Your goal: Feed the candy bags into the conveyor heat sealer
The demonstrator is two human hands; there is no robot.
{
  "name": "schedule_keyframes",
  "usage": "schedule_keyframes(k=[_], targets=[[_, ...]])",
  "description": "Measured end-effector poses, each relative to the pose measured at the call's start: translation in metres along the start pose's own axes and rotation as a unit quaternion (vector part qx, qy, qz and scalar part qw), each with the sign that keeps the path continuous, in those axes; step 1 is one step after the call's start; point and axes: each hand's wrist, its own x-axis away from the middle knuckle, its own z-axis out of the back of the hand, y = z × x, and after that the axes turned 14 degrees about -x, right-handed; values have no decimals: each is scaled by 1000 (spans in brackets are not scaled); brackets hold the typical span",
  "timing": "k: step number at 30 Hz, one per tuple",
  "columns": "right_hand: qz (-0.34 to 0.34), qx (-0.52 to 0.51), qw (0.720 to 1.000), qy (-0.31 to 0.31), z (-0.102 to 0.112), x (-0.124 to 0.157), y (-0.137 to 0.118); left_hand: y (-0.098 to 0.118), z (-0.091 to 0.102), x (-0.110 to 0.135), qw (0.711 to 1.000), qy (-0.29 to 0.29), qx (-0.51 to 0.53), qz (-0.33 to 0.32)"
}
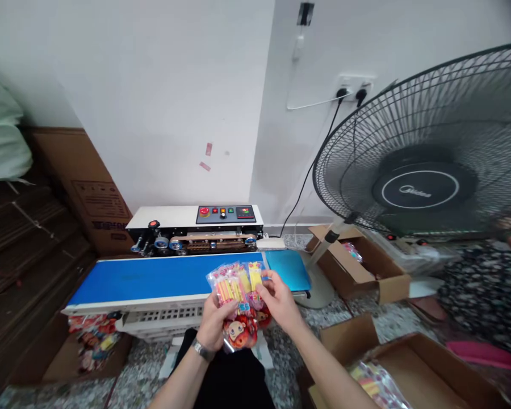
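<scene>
I hold a small stack of clear plastic packets (237, 295) with yellow and pink sticks inside and a cartoon face printed low on them. My left hand (213, 324), with a watch at the wrist, grips the stack from below and the left. My right hand (279, 301) pinches the packets' right side with thumb and fingers. The packets hover just in front of the near edge of the blue conveyor belt (153, 278) of a sealing machine (196, 227).
A big black standing fan (426, 165) fills the right. Open cardboard boxes (366, 264) lie on the speckled floor; one at the lower right (413, 372) holds more packets. Finished packets pile up at the belt's left end (93, 341). Another person in patterned clothes (489, 284) sits at the far right.
</scene>
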Motion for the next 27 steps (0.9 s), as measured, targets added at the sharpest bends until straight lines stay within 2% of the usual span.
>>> schedule_keyframes(k=[6, 12, 15, 18, 20, 22, 24, 27], targets=[[64, 14, 997, 48, -5, -4, 1, 0, 2, -12, 999, 21, -16, -26], [42, 76, 996, 9, -6, -6, -1, 9, 0, -11, 997, 41, -56, -35], [52, 28, 998, 28, -4, -7, -6, 10, 3, -10, 996, 53, -59, -41], [84, -73, 988, 110, -1, -6, -20, 9, 11, -13, 992, 83, -84, -52], [78, -113, 985, 100, -2, -3, -31, 9, 14, -13, 985, 104, -123, -62], [53, -100, 993, 35, -8, 2, -38, 10, 12, -11, 984, 93, -135, -65], [45, -47, 998, -2, -16, 5, -38, 12, 6, -6, 992, 59, -96, -51], [71, 8, 996, 43, -26, 5, -26, 16, -5, 3, 1000, 20, -15, -20]])
